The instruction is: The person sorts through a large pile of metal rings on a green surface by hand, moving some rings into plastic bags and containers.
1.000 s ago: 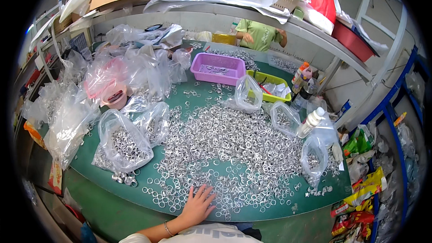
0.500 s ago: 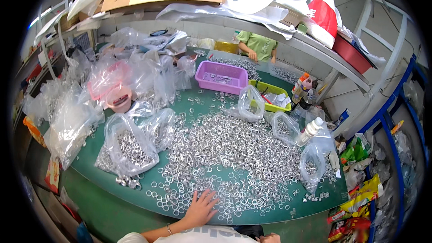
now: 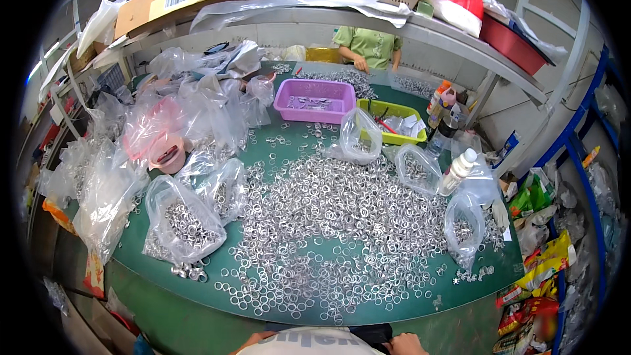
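Silvery metal rings (image 3: 342, 207) lie in a broad heap over the green table (image 3: 217, 302), thinning to a single scattered layer at the near edge. My left hand (image 3: 257, 338) is down at the table's front edge beside my white shirt, its fingers hidden. On the other side of the shirt, my right hand (image 3: 405, 344) rests below the table edge with curled fingers; whatever they may hold is hidden. Neither hand touches the rings. Left of the heap, an open clear plastic bag (image 3: 184, 220) holds more metal pieces. Another clear bag (image 3: 464, 230) stands at the right.
Behind the heap are a purple basin (image 3: 314, 117), a green basket (image 3: 411, 133) and bottles, including a white bottle (image 3: 459, 172). Plastic bags (image 3: 108, 190) crowd the left. A shelf (image 3: 315, 10) spans the far side, where a person in green (image 3: 369, 49) sits.
My left hand has drawn back from the rings at the near edge to beside my shirt. My right hand stays low. The whole view has shifted slightly.
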Action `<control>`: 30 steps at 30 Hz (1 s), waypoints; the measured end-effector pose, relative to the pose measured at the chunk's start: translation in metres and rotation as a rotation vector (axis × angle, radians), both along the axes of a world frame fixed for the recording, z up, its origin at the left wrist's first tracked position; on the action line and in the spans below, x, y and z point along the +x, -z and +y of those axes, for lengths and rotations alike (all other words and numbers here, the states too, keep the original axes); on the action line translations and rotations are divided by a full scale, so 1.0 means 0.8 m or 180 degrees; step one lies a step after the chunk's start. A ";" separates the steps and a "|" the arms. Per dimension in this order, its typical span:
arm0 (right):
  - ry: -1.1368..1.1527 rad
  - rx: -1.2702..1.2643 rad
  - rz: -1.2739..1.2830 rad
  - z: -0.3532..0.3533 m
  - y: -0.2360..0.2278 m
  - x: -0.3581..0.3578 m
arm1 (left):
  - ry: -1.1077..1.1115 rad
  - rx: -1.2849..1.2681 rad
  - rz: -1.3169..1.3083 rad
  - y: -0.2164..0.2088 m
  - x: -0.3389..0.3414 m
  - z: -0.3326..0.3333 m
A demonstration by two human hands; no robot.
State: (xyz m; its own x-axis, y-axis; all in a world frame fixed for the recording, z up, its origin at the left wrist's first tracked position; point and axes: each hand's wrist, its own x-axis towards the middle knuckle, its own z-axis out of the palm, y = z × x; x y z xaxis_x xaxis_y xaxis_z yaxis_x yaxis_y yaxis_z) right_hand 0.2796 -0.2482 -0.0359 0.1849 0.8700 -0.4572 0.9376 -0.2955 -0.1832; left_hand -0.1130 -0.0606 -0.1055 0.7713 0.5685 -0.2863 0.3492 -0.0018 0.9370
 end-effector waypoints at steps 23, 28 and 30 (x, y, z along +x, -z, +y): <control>-0.0655 0.0428 0.1073 0.040 0.071 0.046 | 0.1283 -0.0060 0.1719 -0.081 0.141 0.023; -0.0820 0.0729 0.0993 0.041 0.064 0.044 | 0.1386 -0.0134 0.1997 -0.103 0.123 0.009; -0.0883 0.0442 0.1128 0.048 0.059 0.045 | 0.1373 -0.0173 0.2110 -0.112 0.107 0.002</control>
State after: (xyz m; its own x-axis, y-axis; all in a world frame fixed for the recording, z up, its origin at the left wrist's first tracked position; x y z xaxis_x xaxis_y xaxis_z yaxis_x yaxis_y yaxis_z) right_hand 0.3158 -0.2097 -0.0828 -0.2096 0.9219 -0.3259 0.8503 0.0073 -0.5262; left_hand -0.0271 -0.0590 -0.0157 0.5793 0.2303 -0.7819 0.8134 -0.2242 0.5367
